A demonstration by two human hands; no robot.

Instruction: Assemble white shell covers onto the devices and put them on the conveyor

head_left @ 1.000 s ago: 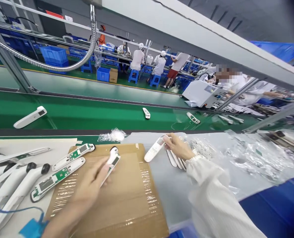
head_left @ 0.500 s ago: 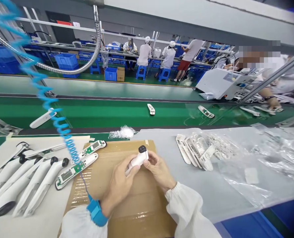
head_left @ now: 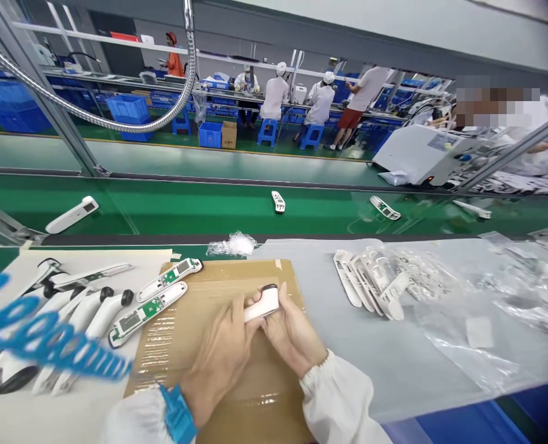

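The left hand [head_left: 213, 364] and right hand [head_left: 292, 339] curl their fingers closely around a white plastic handheld device with a black tip [head_left: 265, 303], held over a flat brown cardboard sheet [head_left: 274, 274] at lower centre of the frame.

White plastic casing [head_left: 263, 304] — black-tipped, held.

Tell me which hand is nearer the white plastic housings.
Right. The right hand is down-left of the white plastic housings, apart from them; the left hand is farther away, beyond the right hand.
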